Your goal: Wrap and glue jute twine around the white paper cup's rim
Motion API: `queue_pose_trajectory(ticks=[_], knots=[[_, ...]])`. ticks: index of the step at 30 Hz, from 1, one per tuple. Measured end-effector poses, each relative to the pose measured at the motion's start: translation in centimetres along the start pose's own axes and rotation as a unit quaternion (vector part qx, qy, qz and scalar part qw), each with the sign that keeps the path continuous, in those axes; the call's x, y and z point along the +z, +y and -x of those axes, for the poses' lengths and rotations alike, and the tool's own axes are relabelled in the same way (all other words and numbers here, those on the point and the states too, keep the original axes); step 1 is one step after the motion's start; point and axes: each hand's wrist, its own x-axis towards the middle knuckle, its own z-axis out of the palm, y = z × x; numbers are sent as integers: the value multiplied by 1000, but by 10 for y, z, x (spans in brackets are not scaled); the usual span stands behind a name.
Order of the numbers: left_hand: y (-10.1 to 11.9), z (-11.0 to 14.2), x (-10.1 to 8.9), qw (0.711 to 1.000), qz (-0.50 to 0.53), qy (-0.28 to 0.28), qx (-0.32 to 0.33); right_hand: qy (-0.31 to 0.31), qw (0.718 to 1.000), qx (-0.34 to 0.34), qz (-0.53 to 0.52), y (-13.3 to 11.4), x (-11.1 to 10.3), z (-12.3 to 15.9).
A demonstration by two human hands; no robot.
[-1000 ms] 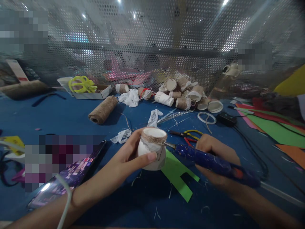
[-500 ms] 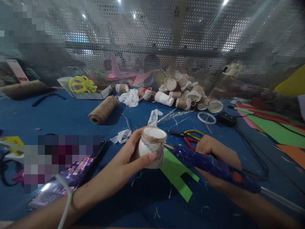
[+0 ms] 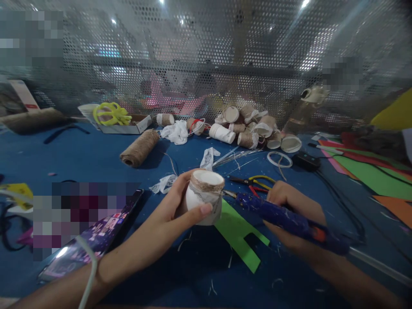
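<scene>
Just above the blue bench (image 3: 80,163), near the middle of the view, a white paper cup (image 3: 203,196) stands nearly upright in the left hand (image 3: 170,210), its thumb pressed across the front and the other fingers curled round the far side, mostly hidden by the cup. Twine (image 3: 209,187) wraps the cup just under its rim; the cup's inside bottom cannot be seen. The right hand (image 3: 296,204) grips a dark blue hot-glue gun (image 3: 277,214), its fingers curled behind the body and largely concealed by it. The nozzle meets the twine's right edge in view, though whether they touch is hard to tell. A clear glue stick (image 3: 376,262) runs out of the gun's rear. Behind the cup, a green paper cutout (image 3: 240,240) is partly covered; the right hand overlaps the pliers' (image 3: 248,182) handles. Pixelation masks part of a lit screen (image 3: 106,234) at left.
</scene>
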Motion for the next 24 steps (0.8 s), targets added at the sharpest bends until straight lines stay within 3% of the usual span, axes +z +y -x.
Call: queue_pose_trajectory(ticks=[24], knots=[[6, 4, 1, 998, -66, 5, -25, 9, 1000, -5, -7, 1, 3, 4]])
